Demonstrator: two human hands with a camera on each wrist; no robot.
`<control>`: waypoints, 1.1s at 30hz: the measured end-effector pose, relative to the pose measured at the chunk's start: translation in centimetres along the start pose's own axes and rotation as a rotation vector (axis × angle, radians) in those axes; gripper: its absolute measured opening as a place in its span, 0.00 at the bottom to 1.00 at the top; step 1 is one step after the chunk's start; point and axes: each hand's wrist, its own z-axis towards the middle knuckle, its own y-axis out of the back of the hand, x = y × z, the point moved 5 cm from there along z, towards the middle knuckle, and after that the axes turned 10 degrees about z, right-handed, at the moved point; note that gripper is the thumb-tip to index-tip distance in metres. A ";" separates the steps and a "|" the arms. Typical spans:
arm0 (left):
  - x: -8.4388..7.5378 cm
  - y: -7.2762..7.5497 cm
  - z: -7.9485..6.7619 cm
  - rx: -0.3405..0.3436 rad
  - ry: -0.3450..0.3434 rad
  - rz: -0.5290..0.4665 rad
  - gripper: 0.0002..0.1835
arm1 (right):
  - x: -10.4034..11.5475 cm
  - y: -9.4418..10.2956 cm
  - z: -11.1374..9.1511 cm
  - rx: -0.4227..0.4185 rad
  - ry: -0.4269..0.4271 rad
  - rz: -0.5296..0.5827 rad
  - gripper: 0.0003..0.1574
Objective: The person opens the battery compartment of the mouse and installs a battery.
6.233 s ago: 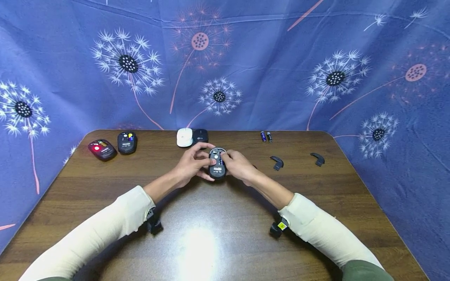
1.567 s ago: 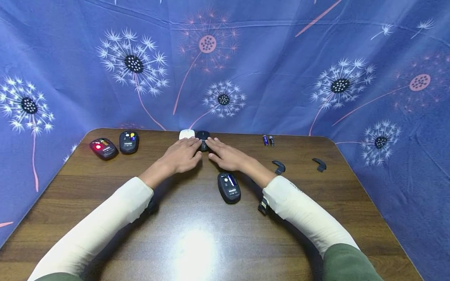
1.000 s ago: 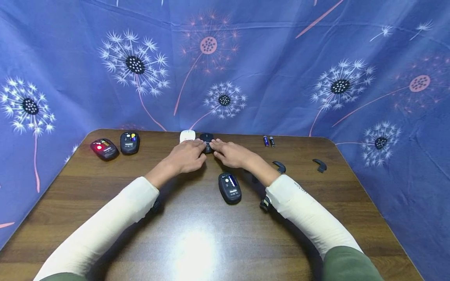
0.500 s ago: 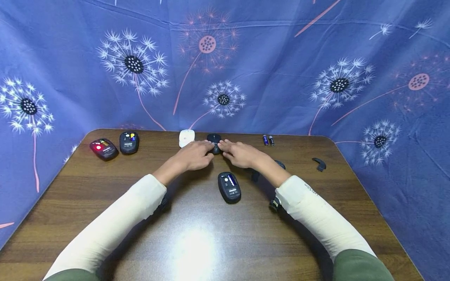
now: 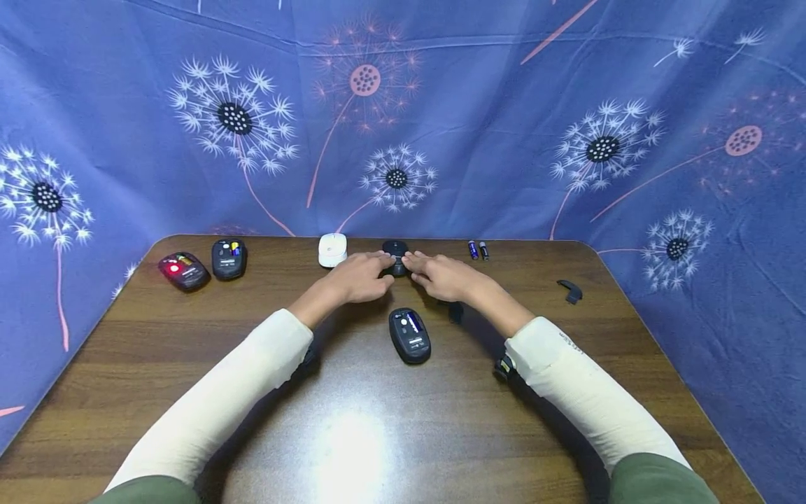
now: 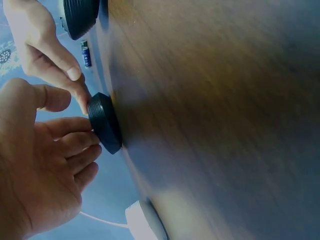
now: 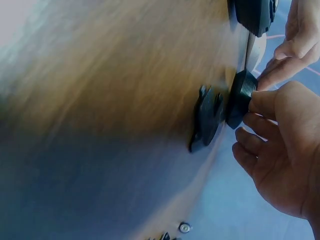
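Observation:
A black computer mouse [image 5: 395, 253] sits upright at the table's back edge. From its left side, my left hand [image 5: 357, 278] rests fingertips on it; my right hand [image 5: 450, 278] touches it from the right. In the left wrist view the fingers of the left hand [image 6: 52, 165] stretch to the ridged side of the mouse [image 6: 104, 122], thumb apart. The right wrist view has the right hand [image 7: 285, 150] with loosely bent fingers, the index fingertip at the mouse [image 7: 242, 99]. Nearer me lies an upturned black mouse [image 5: 410, 336], a blue battery in its bay.
A white mouse [image 5: 332, 250] stands left of my hands. Farther left are two upturned mice, one glowing red [image 5: 183, 271] and one black [image 5: 229, 259]. Two batteries [image 5: 478, 250] lie at the back right. A black cover [image 5: 455, 312] shows under my right wrist, a curved one [image 5: 571, 290] farther right.
Both hands have slid right along the back edge, and the black mouse with them, away from the white one. The upturned mouse, held in both hands earlier, now lies on the table.

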 end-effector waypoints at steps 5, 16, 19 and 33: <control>-1.4 0.9 -0.4 0.015 -0.007 0.011 0.33 | -0.9 0.2 -0.4 0.007 -0.012 0.031 0.34; -0.4 -0.5 0.6 0.008 -0.031 0.026 0.34 | -1.3 0.1 -0.2 -0.029 0.030 0.096 0.34; -0.7 0.3 -0.1 0.015 -0.045 0.006 0.34 | -1.5 0.1 -0.1 -0.046 0.042 0.116 0.33; 3.9 -4.2 3.9 -0.043 0.059 -0.297 0.45 | -3.2 0.8 0.7 -0.152 -0.010 0.248 0.51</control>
